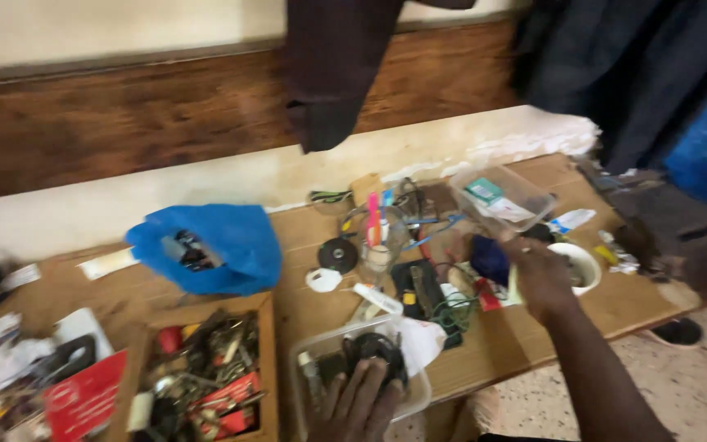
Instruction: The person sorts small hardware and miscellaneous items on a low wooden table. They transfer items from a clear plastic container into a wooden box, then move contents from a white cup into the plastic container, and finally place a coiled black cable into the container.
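Note:
My left hand [359, 403] rests with spread fingers on the contents of a clear plastic tub [308, 352] at the table's near edge, touching a dark round part [372, 349]. My right hand [540, 274] reaches across the wooden table [525, 331] to the clutter beside a white cup [586, 263]. Its fingers are curled near a dark blue cloth [490, 259] and a pale scrap; motion blur hides whether it grips anything.
A blue plastic bag [221, 245] lies left of centre. A wooden box [204, 372] of tools and parts sits at the near left. A glass with pens [378, 233], a clear container [506, 196], cables, hanging dark clothes [333, 65] and a pale wall ledge surround the table.

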